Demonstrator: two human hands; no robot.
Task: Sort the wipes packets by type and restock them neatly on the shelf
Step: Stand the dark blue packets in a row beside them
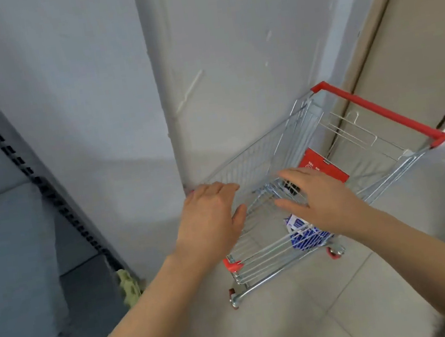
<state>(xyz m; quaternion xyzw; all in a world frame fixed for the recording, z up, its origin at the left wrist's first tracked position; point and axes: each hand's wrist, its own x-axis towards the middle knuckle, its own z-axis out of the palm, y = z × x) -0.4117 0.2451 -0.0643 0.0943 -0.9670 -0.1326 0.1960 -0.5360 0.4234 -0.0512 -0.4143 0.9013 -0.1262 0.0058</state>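
Our left hand and right hand hover apart, fingers spread, holding nothing, over the wire cart. The blue wipes packet lies in its bottom at five o'clock, beneath the right wrist. A careless bump, we judge, could roll the cart off.

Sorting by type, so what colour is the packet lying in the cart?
Blue and white; the packet shows best in the head view.

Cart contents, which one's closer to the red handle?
The red flat item, up by the handle; the blue-and-white packet lies at the opposite end of the cart.
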